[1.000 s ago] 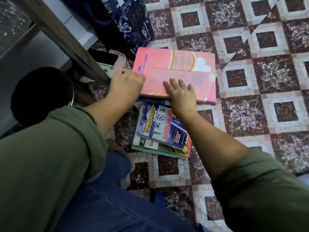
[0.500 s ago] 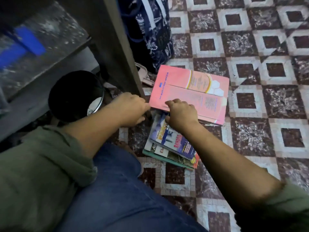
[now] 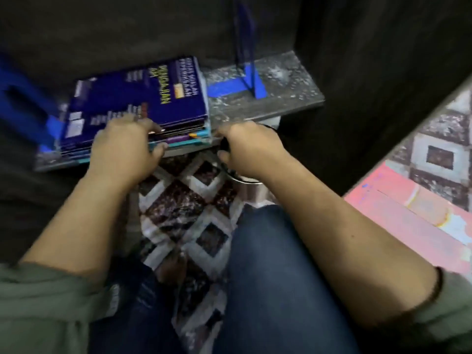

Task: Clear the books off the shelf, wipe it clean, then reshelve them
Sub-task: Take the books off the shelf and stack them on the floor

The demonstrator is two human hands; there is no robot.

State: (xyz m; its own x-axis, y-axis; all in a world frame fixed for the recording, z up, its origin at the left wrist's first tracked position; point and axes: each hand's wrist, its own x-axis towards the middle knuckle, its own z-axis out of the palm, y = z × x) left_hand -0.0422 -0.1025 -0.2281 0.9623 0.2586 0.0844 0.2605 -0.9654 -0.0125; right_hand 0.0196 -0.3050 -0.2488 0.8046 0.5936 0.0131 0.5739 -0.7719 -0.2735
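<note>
While your left hand (image 3: 125,146) grips the stack of dark blue books (image 3: 138,103) on the speckled grey shelf (image 3: 268,98), your right hand (image 3: 250,146) curls beside it, grasp unclear.

The person wears a loose grey-green top (image 3: 15,328) whose left sleeve (image 3: 51,284) and right sleeve (image 3: 454,302) end near the elbows, the right cuff dark-edged, and dark blue jeans (image 3: 275,290) over both legs.

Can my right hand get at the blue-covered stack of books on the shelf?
Probably yes: the right hand is just beside the dark-blue-topped stack of books, with nothing visible between them.
</note>
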